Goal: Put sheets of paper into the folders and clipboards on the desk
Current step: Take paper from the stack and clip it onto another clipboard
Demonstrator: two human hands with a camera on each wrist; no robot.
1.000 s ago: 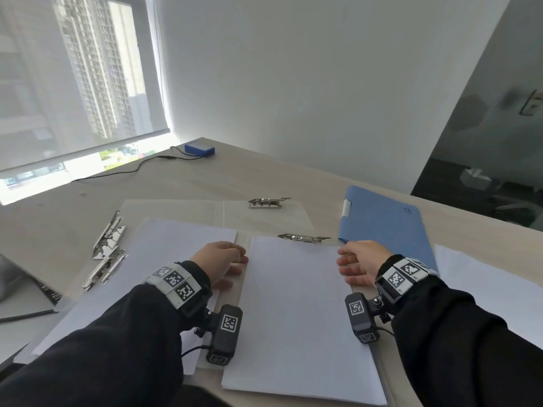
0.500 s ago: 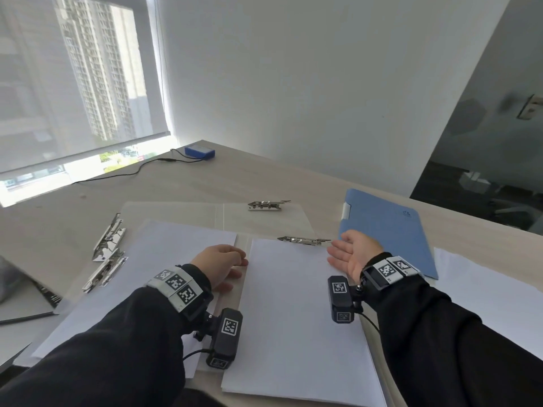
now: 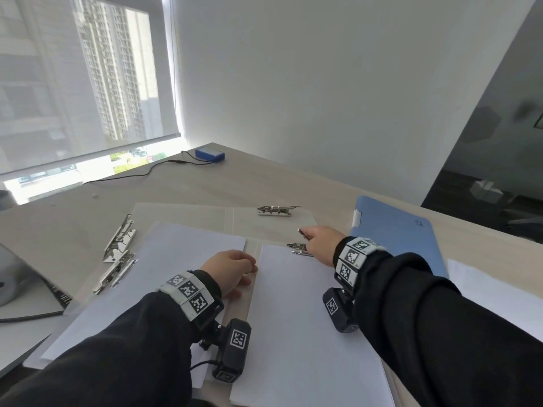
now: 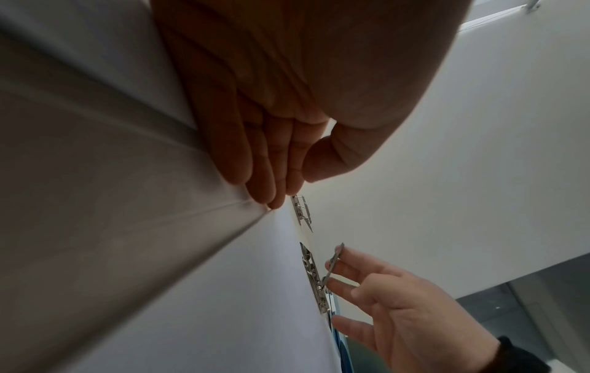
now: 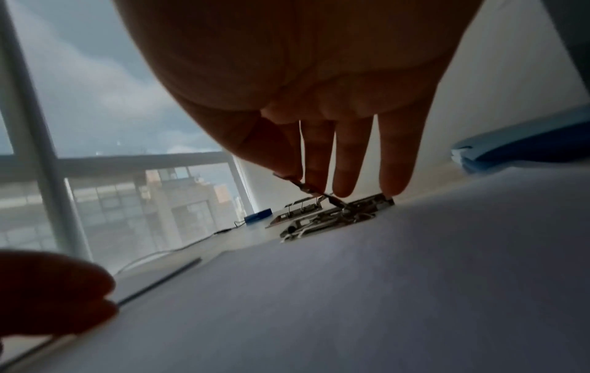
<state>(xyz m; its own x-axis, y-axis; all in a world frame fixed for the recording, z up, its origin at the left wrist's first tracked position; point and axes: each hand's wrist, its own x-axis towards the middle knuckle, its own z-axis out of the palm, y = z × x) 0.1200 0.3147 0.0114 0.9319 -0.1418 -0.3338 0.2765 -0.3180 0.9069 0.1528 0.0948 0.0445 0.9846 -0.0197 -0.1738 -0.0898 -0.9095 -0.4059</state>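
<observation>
A stack of white sheets (image 3: 308,318) lies on the near clipboard, its top edge under the metal clip (image 3: 297,248). My right hand (image 3: 306,238) pinches the clip's lever (image 4: 333,260) between thumb and forefinger and holds it raised; the other fingers stretch over the clip (image 5: 335,217). My left hand (image 3: 249,270) rests with straight fingers (image 4: 265,164) on the board's strip beside the stack's left edge. Another sheet (image 3: 164,268) lies on the open folder to the left. A closed blue folder (image 3: 396,233) sits to the right.
A second clip (image 3: 276,210) sits on the board behind. Two more clips (image 3: 120,239) line the left folder's edge. A blue box (image 3: 210,154) with a black cable lies at the desk's far end. More white paper (image 3: 499,304) lies far right.
My right hand moved from the stack's right edge forward and left to the clip and lifted its lever. The left hand stayed put.
</observation>
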